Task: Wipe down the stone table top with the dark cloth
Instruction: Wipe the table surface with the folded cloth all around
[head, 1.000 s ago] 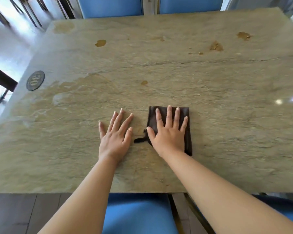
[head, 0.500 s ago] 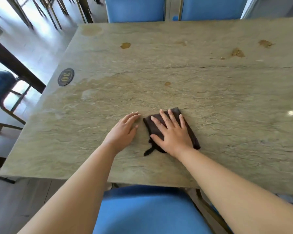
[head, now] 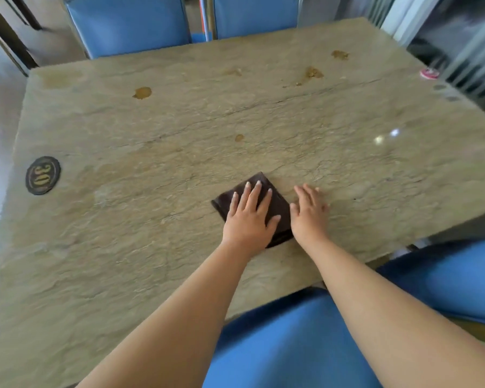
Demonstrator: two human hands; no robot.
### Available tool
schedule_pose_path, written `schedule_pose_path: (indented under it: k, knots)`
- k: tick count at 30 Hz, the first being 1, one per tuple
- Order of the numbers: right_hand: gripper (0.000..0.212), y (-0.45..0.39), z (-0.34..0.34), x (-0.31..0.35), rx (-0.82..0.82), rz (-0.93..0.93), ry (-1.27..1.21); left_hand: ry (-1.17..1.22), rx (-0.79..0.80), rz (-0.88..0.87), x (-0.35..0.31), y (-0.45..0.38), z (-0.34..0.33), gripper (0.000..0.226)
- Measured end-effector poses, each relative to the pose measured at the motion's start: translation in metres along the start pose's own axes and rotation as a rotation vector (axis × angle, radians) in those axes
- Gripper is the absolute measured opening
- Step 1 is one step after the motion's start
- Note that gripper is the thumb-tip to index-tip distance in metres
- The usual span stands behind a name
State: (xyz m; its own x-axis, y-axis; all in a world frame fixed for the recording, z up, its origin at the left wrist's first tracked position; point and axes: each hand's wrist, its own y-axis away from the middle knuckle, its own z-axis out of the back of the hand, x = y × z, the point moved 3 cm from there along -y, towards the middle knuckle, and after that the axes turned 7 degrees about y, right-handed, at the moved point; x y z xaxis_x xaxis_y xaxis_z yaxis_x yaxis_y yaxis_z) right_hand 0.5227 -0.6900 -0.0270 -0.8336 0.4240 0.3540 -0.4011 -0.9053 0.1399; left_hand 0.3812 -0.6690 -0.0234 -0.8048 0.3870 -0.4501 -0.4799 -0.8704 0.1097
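The folded dark cloth (head: 279, 204) lies on the stone table top (head: 165, 233), near the front edge. My left hand (head: 249, 219) presses flat on it with fingers spread, covering most of it. Just right of the cloth, my right hand (head: 310, 211) rests flat on bare stone, its thumb at the cloth's edge, holding nothing. Brown stains mark the stone at the far left (head: 142, 92), the middle (head: 239, 138) and the far right (head: 314, 72).
A round dark number plaque (head: 42, 175) sits near the left edge. A small red and white disc (head: 429, 73) lies at the far right edge. Blue chairs stand behind the table (head: 129, 23), below me (head: 291, 345) and at right (head: 445, 275).
The cloth has passed from under my right hand to under my left hand. My right hand now lies on bare stone to its right. My view has swung left and turned.
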Motion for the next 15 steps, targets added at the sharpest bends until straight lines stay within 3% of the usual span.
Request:
schedule_pose_path:
  k: [3,10,15]
  knots:
    - [0.043,-0.004,0.0,-0.003,0.012,-0.037,-0.077,-0.121,-0.007,0.03,0.013,-0.026,-0.003,0.07]
    - [0.048,-0.003,-0.003,-0.002,0.081,-0.01,0.047,-0.146,-0.031,0.252,0.068,-0.043,0.026,0.072]
    - [0.053,-0.001,-0.002,0.01,0.149,-0.064,0.193,-0.155,-0.023,0.059,0.063,0.037,0.017,0.071]
